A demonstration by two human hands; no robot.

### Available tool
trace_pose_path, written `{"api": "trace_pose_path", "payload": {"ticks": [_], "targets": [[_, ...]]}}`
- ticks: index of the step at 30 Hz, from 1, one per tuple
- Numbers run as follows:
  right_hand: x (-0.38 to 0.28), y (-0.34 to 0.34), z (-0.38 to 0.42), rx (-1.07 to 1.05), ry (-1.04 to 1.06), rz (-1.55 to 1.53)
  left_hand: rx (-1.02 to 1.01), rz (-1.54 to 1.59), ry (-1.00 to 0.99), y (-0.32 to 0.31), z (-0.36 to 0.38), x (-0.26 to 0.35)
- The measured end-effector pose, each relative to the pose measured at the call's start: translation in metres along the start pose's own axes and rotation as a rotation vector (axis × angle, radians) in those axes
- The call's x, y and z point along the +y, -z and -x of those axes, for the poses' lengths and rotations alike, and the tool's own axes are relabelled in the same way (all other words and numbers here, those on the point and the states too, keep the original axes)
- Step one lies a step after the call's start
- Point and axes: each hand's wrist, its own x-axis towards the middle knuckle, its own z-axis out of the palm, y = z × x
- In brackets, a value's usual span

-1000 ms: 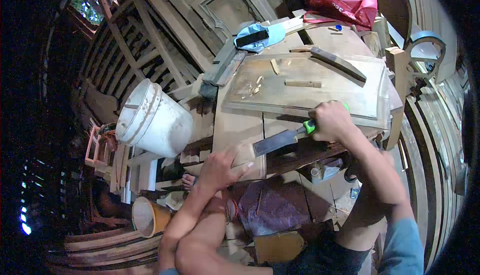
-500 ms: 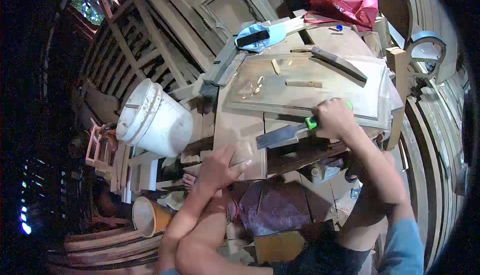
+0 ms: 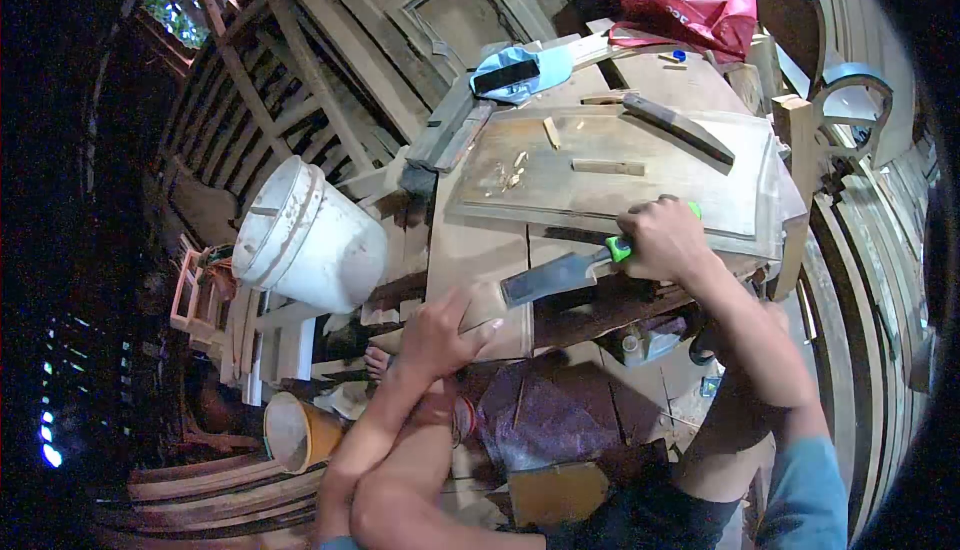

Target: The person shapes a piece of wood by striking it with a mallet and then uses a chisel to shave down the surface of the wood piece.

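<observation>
My right hand (image 3: 668, 238) is closed round the green and black handle of a wide-bladed tool (image 3: 550, 280), its blade pointing left. The blade's end meets or lies just over a small light wood piece (image 3: 484, 305). That piece is gripped by my left hand (image 3: 440, 332) at the near edge of the wooden work surface (image 3: 478, 258). Behind both hands lies a framed wooden panel (image 3: 610, 185), with a short wood strip (image 3: 608, 167), a long dark tool (image 3: 678, 130) and some shavings on it.
A white bucket (image 3: 315, 240) stands at the left, with a yellow container (image 3: 300, 432) below it. A blue cap (image 3: 520, 76) and a pink bag (image 3: 688, 0) are at the back. Long boards (image 3: 860, 280) line the right side.
The blade has moved slightly left, toward the small wood piece. My right hand has shifted slightly left with it, while my left hand has stayed nearly in place.
</observation>
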Motion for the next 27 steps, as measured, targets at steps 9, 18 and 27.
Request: {"api": "trace_pose_path", "payload": {"ticks": [9, 18, 27], "targets": [[-0.0023, 0.0042, 0.0006, 0.005, 0.022, -0.042, 0.004, -0.02, 0.008, -0.0008, 0.0005, 0.0], [-0.0037, 0.0014, 0.0021, 0.104, 0.025, -0.055, -0.006, -0.049, -0.016, -0.0027, 0.0023, -0.0045], [-0.0004, -0.0021, 0.002, 0.081, 0.017, -0.038, 0.038, -0.017, -0.022, -0.0063, 0.003, -0.0084]]}}
